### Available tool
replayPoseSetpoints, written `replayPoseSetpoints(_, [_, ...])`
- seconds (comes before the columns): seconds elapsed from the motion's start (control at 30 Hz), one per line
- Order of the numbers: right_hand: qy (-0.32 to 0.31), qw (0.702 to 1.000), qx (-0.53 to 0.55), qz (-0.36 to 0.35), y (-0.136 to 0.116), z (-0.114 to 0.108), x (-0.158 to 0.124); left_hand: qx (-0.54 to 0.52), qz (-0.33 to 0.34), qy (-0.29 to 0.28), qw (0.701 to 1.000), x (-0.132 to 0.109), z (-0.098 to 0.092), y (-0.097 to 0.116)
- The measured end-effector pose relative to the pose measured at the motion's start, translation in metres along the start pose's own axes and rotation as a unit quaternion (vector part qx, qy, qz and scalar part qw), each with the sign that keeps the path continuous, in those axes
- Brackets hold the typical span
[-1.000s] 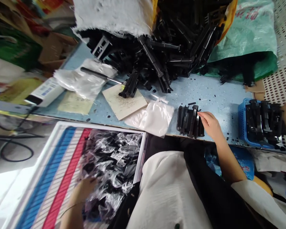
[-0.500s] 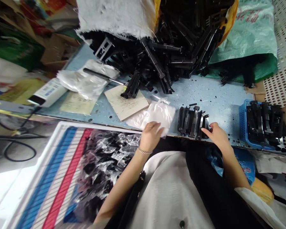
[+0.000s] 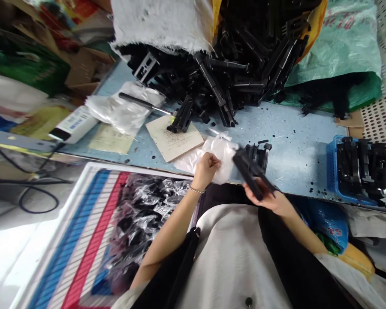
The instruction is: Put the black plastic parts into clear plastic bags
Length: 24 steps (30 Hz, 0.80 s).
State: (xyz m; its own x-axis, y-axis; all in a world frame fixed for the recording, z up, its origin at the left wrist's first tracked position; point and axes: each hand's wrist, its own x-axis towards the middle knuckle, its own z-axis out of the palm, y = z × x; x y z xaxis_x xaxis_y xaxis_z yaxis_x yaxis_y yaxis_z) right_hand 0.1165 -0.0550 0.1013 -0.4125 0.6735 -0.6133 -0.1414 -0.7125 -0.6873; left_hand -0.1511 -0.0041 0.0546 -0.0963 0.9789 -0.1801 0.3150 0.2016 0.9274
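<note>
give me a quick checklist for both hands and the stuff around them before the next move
1. Right hand has its load gripped: ok, the black load is held tilted at the table's front edge.
2. Number of pieces in that load: cannot tell, it is blurred.
3. Left hand at the clear plastic bags: ok, fingers bunched over them.
4. A single bag pinched in the left fingers: cannot tell.
5. Loose black pieces near the right hand: ok, a few lie on the table just beyond the load.
6. Screwdriver-like tool clear of both hands: ok.
</note>
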Motion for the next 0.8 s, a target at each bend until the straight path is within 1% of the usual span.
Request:
replayPoseSetpoints(0.03, [-0.042,0.997,0.041,0.040,0.005,0.013,0.011,0.019,0.011,0.008,1.000,-0.002,-0.001,0.001])
replayPoseSetpoints(0.07, [-0.078,0.989,0.099,0.080,0.010,0.022,0.020,0.046,0.024,0.016,0.999,-0.004,-0.002,0.001])
replayPoseSetpoints(0.1, [-0.098,0.977,0.155,0.110,0.013,0.028,0.026,0.071,0.033,0.022,0.997,-0.007,-0.005,0.002])
replayPoseSetpoints(0.17, [-0.107,0.949,0.259,0.148,0.017,0.032,0.030,0.082,0.025,0.027,0.996,-0.010,-0.011,0.001])
replayPoseSetpoints(0.2, [-0.101,0.940,0.290,0.149,0.018,0.031,0.029,0.065,0.011,0.025,0.997,-0.012,-0.013,0.001])
replayPoseSetpoints(0.27, [-0.113,0.926,0.331,0.143,0.018,0.027,0.023,0.018,-0.017,0.011,1.000,-0.011,-0.013,0.000])
replayPoseSetpoints(0.33, [-0.151,0.911,0.353,0.152,0.019,0.027,0.018,-0.010,-0.030,-0.001,0.999,-0.010,-0.009,0.000])
replayPoseSetpoints(0.4, [-0.177,0.894,0.368,0.184,0.023,0.029,0.017,-0.004,-0.028,0.005,1.000,-0.008,-0.005,0.002])
replayPoseSetpoints(0.43, [-0.176,0.886,0.378,0.203,0.027,0.030,0.018,0.005,-0.020,0.018,1.000,-0.008,-0.004,0.003])
replayPoseSetpoints(0.5, [-0.155,0.873,0.401,0.230,0.034,0.030,0.021,0.033,0.024,0.060,0.997,-0.010,-0.006,0.005])
replayPoseSetpoints(0.57, [-0.132,0.869,0.415,0.234,0.040,0.027,0.022,0.088,0.119,0.082,0.986,-0.014,-0.012,0.007])
replayPoseSetpoints(0.63, [-0.128,0.877,0.408,0.220,0.042,0.024,0.021,0.171,0.223,0.061,0.958,-0.017,-0.019,0.007])
replayPoseSetpoints(0.67, [-0.133,0.882,0.398,0.213,0.042,0.023,0.020,0.211,0.259,0.040,0.942,-0.018,-0.021,0.006])
replayPoseSetpoints(0.73, [-0.149,0.891,0.377,0.205,0.039,0.024,0.020,0.259,0.294,0.014,0.920,-0.020,-0.022,0.007])
replayPoseSetpoints(0.8, [-0.162,0.898,0.355,0.204,0.035,0.028,0.025,0.263,0.313,0.007,0.913,-0.025,-0.018,0.010])
